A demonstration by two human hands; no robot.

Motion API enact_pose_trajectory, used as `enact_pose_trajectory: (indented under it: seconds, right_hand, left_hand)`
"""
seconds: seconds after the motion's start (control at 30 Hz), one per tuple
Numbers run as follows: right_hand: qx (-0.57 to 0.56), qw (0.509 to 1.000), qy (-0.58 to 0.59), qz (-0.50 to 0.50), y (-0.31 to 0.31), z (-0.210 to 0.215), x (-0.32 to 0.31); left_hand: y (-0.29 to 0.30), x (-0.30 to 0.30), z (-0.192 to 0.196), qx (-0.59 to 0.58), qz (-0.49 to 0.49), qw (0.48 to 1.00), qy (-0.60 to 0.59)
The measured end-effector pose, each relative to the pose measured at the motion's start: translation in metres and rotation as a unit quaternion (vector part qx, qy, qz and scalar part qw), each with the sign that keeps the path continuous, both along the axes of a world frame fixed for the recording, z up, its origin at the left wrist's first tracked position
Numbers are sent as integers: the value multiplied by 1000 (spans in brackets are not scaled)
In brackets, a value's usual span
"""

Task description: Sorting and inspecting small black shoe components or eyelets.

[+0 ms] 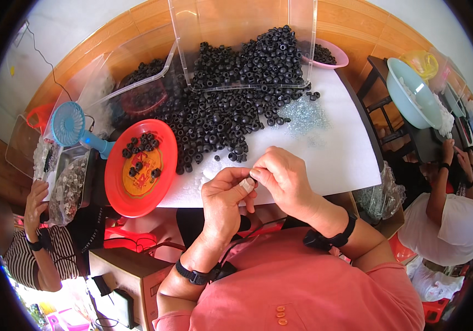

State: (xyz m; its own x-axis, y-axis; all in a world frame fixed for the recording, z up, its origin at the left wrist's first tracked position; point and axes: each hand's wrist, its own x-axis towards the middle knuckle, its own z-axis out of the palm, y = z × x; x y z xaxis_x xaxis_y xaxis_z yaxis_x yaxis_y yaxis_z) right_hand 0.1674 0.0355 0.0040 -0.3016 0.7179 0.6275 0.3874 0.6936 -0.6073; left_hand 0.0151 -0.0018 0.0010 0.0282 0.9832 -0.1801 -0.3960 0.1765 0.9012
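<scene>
My left hand and my right hand meet over the front edge of the white table. Between their fingertips shows a bit of a small black part, mostly hidden by the fingers. Both hands are closed in a pinch on it. White tape wraps my left thumb. Beyond my hands spreads a heap of small black hollow plastic parts. A red plate to the left carries several black pieces. Tiny clear bluish beads lie scattered right of the heap.
A clear plastic bin lies tipped at the back, spilling black parts. A pink bowl stands behind it. On the left are a blue fan and a metal tray. Co-workers' hands show at both sides.
</scene>
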Motion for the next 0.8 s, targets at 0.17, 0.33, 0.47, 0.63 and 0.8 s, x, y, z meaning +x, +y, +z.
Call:
enact_pose_trajectory:
  seconds: [0.17,0.33,0.47,0.63,0.8]
  right_hand:
    - [53,998,-33,-13,-6,3,5]
    - [87,989,-109,41,1,15,16]
    - [98,986,-133,28,0,16,14]
    - [-50,995,-49,77,3,9,16]
    - [25,997,-41,54,-1,-3,16]
  left_hand:
    - [-3,0,0,-3,11,1000,19]
    - [-2,2,2,-9,14,1000,22]
    - [-3,2,-1,-4,10,1000,24]
    - [-5,5,-4,6,16,999,38]
    - [-4,9,-2,17,20,998,56]
